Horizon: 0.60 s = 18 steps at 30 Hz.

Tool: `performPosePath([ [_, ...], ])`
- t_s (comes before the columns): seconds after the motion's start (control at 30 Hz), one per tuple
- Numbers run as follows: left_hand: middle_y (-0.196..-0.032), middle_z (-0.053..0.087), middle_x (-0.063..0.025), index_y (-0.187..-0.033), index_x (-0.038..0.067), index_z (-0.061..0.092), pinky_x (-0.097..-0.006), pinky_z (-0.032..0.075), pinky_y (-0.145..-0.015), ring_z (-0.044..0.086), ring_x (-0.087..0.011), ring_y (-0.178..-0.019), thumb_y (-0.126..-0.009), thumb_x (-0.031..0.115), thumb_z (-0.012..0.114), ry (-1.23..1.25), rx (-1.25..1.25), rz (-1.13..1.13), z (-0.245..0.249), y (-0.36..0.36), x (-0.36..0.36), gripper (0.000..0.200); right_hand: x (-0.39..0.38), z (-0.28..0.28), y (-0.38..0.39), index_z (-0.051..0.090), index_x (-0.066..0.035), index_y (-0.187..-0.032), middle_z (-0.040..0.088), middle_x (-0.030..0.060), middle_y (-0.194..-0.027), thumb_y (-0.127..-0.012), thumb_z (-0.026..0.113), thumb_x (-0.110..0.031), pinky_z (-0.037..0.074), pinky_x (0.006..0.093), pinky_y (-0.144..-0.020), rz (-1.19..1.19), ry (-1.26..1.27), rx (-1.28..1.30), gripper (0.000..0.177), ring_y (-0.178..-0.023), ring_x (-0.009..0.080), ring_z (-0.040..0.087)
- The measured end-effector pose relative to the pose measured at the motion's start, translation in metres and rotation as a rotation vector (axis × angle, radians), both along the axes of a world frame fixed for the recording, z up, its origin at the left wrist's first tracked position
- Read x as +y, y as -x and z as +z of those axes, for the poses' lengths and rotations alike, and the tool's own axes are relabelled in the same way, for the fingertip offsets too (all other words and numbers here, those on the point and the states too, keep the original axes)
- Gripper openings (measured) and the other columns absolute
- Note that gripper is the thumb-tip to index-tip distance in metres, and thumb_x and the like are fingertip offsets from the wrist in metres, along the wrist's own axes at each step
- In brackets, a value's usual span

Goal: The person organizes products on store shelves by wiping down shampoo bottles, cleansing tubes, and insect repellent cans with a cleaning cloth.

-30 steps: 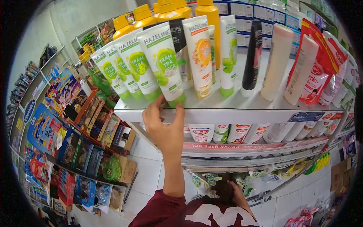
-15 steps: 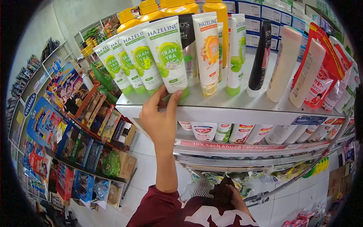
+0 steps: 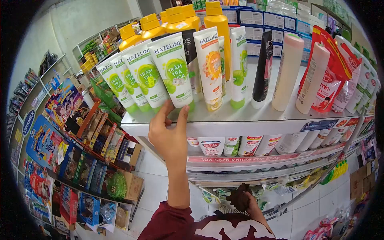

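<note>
My left hand (image 3: 170, 130) is at the shelf's front edge, thumb and fingers closed about the green base of the front white-and-green Hazeline tube (image 3: 174, 72). That tube stands upright on its cap, leaning slightly. Left of it are several matching tubes (image 3: 146, 76) in a row. To its right is an orange-and-white Hazeline tube (image 3: 211, 66), then a slim green-and-white tube (image 3: 239, 66) and a black tube (image 3: 263, 68). Low in view, my right hand (image 3: 254, 206) grips a dark brown cloth (image 3: 239, 199).
Yellow bottles (image 3: 178, 20) stand behind the tubes. Pale bottles (image 3: 288, 72) and a red pouch (image 3: 326, 80) occupy the shelf's right side. A lower shelf (image 3: 240, 159) carries more bottles. Another rack (image 3: 76, 160) of packaged goods is at left, across the tiled floor (image 3: 154, 196).
The view has tilted, so the shelf items appear lower and slightly left. My left hand stays at the same tube's base. My right hand, with the brown cloth, shows more clearly.
</note>
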<state>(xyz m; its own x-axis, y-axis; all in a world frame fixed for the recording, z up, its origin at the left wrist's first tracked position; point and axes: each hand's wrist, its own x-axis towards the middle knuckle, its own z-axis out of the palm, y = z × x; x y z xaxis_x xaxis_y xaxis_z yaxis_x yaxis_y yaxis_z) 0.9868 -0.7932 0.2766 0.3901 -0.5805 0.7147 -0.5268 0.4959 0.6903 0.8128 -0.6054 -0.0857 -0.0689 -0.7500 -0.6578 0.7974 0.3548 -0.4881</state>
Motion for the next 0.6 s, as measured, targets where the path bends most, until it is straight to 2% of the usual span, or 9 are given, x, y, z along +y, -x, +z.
performPosePath([
  [0.13,-0.069,0.062,-0.0053,-0.082,0.002,0.063,-0.0217,0.035,-0.051,0.049,-0.0101,-0.055,-0.069,0.009,0.066,0.108,0.052,0.001,-0.004,-0.004,0.028,0.015,-0.002,-0.003,-0.007,0.052,-0.004,-0.099,0.057,0.0093,-0.092,-0.075,0.056,-0.032,0.046,0.0362,-0.077,0.028,0.002,0.021,0.037,-0.082,0.0223,0.056],
  [0.2,-0.064,0.061,-0.0049,-0.082,0.001,0.061,-0.0191,0.034,-0.050,0.051,-0.0072,-0.053,-0.072,0.007,0.063,0.105,0.117,-0.160,-0.007,0.000,0.038,0.011,0.003,0.001,-0.015,0.052,-0.004,-0.099,0.057,0.0079,-0.092,-0.076,0.055,-0.032,0.046,0.0350,-0.077,0.028,0.026,-0.061,0.036,-0.082,0.0218,0.056],
  [0.23,-0.064,0.061,-0.0049,-0.083,0.001,0.061,-0.0179,0.034,-0.050,0.051,-0.0057,-0.055,-0.074,0.006,0.062,0.079,0.120,-0.219,-0.005,0.002,0.043,0.011,0.000,0.039,-0.023,0.057,-0.006,-0.082,0.057,0.0054,-0.073,-0.080,0.052,-0.029,0.047,0.0297,-0.066,-0.005,-0.062,-0.093,0.023,-0.065,0.0187,0.056],
  [0.33,-0.064,0.060,-0.0050,-0.084,0.000,0.060,-0.0180,0.035,-0.050,0.052,-0.0053,-0.056,-0.075,0.009,0.062,0.034,0.038,-0.266,-0.001,0.010,0.040,0.013,0.007,0.072,-0.026,0.054,-0.009,-0.062,0.049,0.0036,-0.052,-0.082,0.049,-0.027,0.043,0.0255,-0.054,0.045,-0.005,-0.090,0.028,-0.048,0.0151,0.048],
  [0.4,-0.064,0.060,-0.0048,-0.085,0.001,0.060,-0.0212,0.037,-0.051,0.052,-0.0088,-0.056,-0.073,0.012,0.063,0.045,-0.070,-0.230,0.002,0.018,0.030,0.016,0.012,0.028,-0.020,0.052,-0.003,-0.092,0.053,0.0077,-0.086,-0.081,0.050,-0.029,0.041,0.0288,-0.073,0.162,0.060,-0.077,0.027,-0.079,0.0189,0.051],
  [0.47,-0.065,0.059,-0.0042,-0.085,0.003,0.060,-0.0262,0.040,-0.052,0.053,-0.0146,-0.055,-0.070,0.016,0.065,0.100,-0.200,-0.176,0.004,0.027,0.014,0.020,0.004,0.057,-0.030,0.054,-0.008,-0.062,0.048,0.0030,-0.052,-0.081,0.051,-0.026,0.042,0.0245,-0.052,0.111,0.031,-0.008,0.026,-0.048,0.0130,0.046],
  [0.5,-0.066,0.058,-0.0045,-0.086,0.003,0.060,-0.0281,0.040,-0.053,0.053,-0.0163,-0.056,-0.071,0.018,0.064,0.072,-0.222,-0.174,0.004,0.029,0.012,0.022,0.009,0.022,-0.028,0.053,-0.007,-0.079,0.052,0.0044,-0.069,-0.079,0.054,-0.028,0.044,0.0265,-0.060,0.105,-0.001,0.051,0.021,-0.061,0.0145,0.050],
  [0.53,-0.067,0.058,-0.0047,-0.087,0.003,0.059,-0.0300,0.041,-0.054,0.053,-0.0180,-0.057,-0.071,0.021,0.064,0.047,-0.241,-0.175,0.004,0.031,0.010,0.024,0.007,0.019,-0.032,0.053,-0.006,-0.095,0.056,0.0057,-0.086,-0.077,0.056,-0.030,0.046,0.0285,-0.068,0.100,-0.034,0.109,0.030,-0.075,0.0161,0.054],
  [0.6,-0.066,0.057,-0.0049,-0.086,0.003,0.060,-0.0307,0.041,-0.054,0.053,-0.0187,-0.057,-0.070,0.024,0.064,0.022,-0.256,-0.147,0.006,0.037,0.004,0.027,0.010,0.050,-0.021,0.047,-0.005,-0.110,0.053,0.0073,-0.104,-0.075,0.058,-0.031,0.046,0.0320,-0.076,0.169,-0.032,0.004,0.045,-0.089,0.0191,0.054],
])
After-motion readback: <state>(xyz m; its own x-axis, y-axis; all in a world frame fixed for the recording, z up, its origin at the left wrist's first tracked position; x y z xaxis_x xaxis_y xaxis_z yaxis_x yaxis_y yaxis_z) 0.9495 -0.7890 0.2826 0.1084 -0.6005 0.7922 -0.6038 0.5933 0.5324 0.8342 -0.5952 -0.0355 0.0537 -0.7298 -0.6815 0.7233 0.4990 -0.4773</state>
